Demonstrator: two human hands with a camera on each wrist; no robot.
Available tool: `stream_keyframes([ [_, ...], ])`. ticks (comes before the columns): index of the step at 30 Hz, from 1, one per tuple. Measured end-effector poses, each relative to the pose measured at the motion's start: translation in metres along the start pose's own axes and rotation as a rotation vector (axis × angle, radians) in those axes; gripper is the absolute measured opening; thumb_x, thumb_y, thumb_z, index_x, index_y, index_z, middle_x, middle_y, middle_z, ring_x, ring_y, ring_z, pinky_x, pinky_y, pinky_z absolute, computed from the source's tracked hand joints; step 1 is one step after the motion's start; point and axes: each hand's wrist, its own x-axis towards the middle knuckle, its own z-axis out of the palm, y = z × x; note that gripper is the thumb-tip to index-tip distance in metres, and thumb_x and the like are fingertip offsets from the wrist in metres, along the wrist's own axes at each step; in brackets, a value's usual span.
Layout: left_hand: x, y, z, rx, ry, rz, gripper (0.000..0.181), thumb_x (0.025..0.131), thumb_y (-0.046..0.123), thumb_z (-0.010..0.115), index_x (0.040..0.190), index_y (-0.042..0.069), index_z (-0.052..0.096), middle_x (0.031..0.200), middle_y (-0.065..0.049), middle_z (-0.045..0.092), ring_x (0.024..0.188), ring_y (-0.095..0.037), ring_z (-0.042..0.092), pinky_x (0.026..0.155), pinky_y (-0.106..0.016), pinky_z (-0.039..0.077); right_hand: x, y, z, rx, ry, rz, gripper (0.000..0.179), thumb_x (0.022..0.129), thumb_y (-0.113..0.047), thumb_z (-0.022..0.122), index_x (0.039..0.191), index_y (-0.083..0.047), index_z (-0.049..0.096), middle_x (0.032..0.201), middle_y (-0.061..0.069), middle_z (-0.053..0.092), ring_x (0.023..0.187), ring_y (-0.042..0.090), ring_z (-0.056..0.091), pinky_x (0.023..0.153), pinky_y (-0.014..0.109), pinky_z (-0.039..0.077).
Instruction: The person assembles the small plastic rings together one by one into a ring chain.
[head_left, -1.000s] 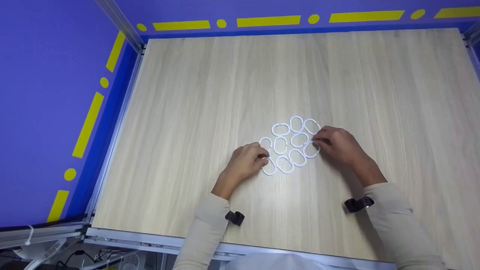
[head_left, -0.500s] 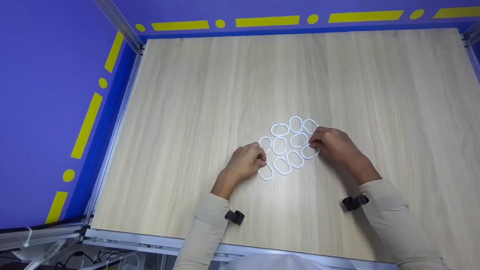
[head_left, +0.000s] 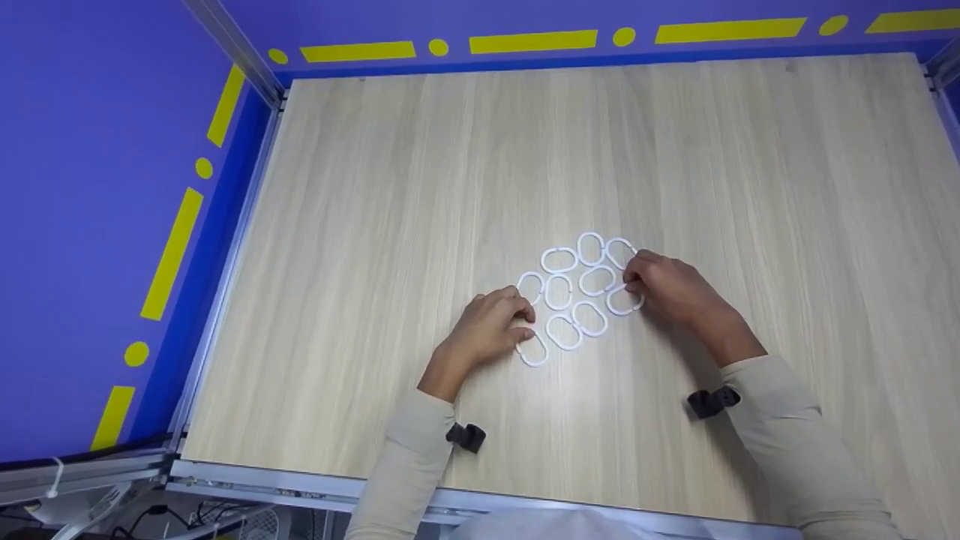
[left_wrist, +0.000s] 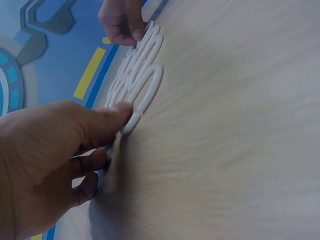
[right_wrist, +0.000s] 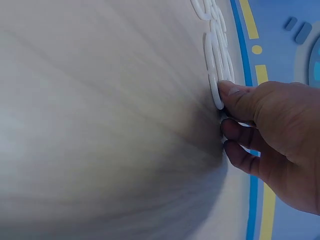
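Fingers [head_left: 523, 301] of the left hand [head_left: 486, 324] sit parted, thumb on the nearest white ring [head_left: 533, 364], probably steadying it flat on the table [head_left: 420, 187]; whether the right hand [head_left: 673, 286] pinches or merely touches another ring [head_left: 622, 313], from here I can't tell.

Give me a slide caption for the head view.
Left hand and right hand flank white oval rings on a wood-grain tabletop.

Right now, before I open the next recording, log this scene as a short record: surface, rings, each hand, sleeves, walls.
Surface: wooden table
Rings: ten white rings, flat in a loose cluster
Left hand: thumb touching the nearest ring
Right hand: at the cluster's right edge; grip partly hidden
Sleeves: pale, a black device near each wrist
Walls: blue, with yellow marks
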Motion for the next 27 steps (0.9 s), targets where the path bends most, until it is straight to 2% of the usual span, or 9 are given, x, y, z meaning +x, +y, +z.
stream_keyframes([
  [6, -0.002, 0.000, -0.002, 0.006, -0.058, 0.042, 0.020, 0.088, 0.024, 0.076, 0.108, 0.019, 0.077, 0.104, 0.000, 0.065, 0.101, -0.019, 0.062, 0.088, -0.038, 0.043, -0.001, 0.004, 0.001, 0.023, -0.006, -0.024, 0.004, 0.096, 0.000, 0.063, 0.097, 0.003, 0.064, 0.093, 0.012, 0.062, 0.083, 0.026, 0.059, 0.077, 0.043, 0.050],
  [11, -0.002, 0.002, -0.003, 0.044, -0.107, 0.061, 0.010, 0.088, 0.023, 0.077, 0.097, 0.020, 0.079, 0.102, 0.000, 0.064, 0.100, -0.018, 0.060, 0.086, -0.036, 0.042, -0.002, 0.008, 0.002, 0.130, 0.006, -0.007, 0.004, 0.098, -0.002, 0.062, 0.096, 0.001, 0.062, 0.096, 0.013, 0.064, 0.088, 0.025, 0.059, 0.081, 0.042, 0.048],
  [17, -0.003, 0.003, -0.002, 0.053, -0.105, 0.057, 0.004, 0.088, 0.020, 0.077, 0.091, 0.018, 0.078, 0.098, 0.000, 0.064, 0.099, -0.019, 0.060, 0.085, -0.035, 0.042, -0.004, 0.016, 0.002, 0.331, 0.038, 0.030, 0.008, 0.099, -0.006, 0.062, 0.097, 0.002, 0.061, 0.092, 0.013, 0.067, 0.085, 0.014, 0.054, 0.077, 0.024, 0.043],
  [22, -0.004, 0.002, -0.001, -0.003, -0.088, 0.057, 0.002, 0.090, 0.015, 0.075, 0.090, 0.013, 0.076, 0.098, -0.003, 0.065, 0.096, -0.020, 0.060, 0.087, -0.035, 0.046, -0.005, 0.021, 0.005, 0.489, 0.077, 0.079, 0.008, 0.099, -0.004, 0.061, 0.099, 0.004, 0.061, 0.093, 0.015, 0.069, 0.081, 0.002, 0.052, 0.073, 0.013, 0.041],
  [27, -0.005, 0.000, -0.001, -0.143, -0.087, 0.027, 0.003, 0.092, 0.009, 0.073, 0.089, 0.007, 0.074, 0.093, -0.006, 0.068, 0.087, -0.013, 0.059, 0.081, -0.026, 0.049, -0.008, 0.023, 0.007, 0.586, 0.108, 0.094, 0.010, 0.097, -0.001, 0.063, 0.104, 0.007, 0.065, 0.094, 0.020, 0.070, 0.081, -0.002, 0.056, 0.073, 0.012, 0.043],
])
